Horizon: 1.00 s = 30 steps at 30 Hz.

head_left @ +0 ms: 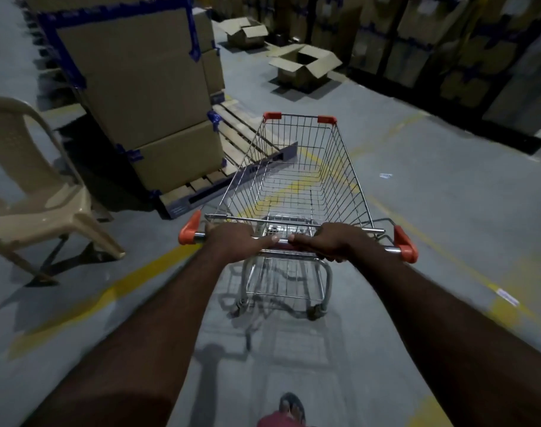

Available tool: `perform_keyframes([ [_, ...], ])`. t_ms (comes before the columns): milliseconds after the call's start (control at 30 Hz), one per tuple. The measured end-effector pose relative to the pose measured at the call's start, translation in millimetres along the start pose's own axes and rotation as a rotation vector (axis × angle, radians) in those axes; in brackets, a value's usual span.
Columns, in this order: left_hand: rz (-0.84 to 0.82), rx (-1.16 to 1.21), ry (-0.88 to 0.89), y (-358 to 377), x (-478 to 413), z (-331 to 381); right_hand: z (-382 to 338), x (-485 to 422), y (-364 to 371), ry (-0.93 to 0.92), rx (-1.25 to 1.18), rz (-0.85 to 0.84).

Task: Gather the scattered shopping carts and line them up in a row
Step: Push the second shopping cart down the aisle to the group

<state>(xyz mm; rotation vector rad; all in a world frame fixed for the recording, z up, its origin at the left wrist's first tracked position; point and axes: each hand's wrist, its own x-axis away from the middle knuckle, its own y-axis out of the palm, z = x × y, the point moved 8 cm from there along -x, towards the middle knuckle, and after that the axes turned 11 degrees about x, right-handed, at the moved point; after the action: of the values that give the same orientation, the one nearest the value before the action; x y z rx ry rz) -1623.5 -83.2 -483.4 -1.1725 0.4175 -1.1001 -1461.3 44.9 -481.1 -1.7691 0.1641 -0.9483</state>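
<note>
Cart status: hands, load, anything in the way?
Both grip the handle: left hand, right hand. The cart is empty. A pallet of boxes close at front left; chair left; open box ahead.

Both hands, left (232, 241) and right (330, 241), grip the handle (281, 241) of a wire cart (296, 177) on the grey floor (447, 195), a beige chair (38, 192) to the left, stacked boxes (146, 97) on a pallet (232, 131) ahead-left, and open cartons (304, 64) further off.
</note>
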Motion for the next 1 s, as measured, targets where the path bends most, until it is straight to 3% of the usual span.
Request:
perform_keyframes([
  [667, -0.077, -0.101, 0.362, 32, -93, 139, 136, 36, 6, 0.311, -0.219, 0.063],
  [1000, -0.21, -0.218, 0.561, 48, -119, 204, 176, 63, 16, 0.49, -0.316, 0.119],
])
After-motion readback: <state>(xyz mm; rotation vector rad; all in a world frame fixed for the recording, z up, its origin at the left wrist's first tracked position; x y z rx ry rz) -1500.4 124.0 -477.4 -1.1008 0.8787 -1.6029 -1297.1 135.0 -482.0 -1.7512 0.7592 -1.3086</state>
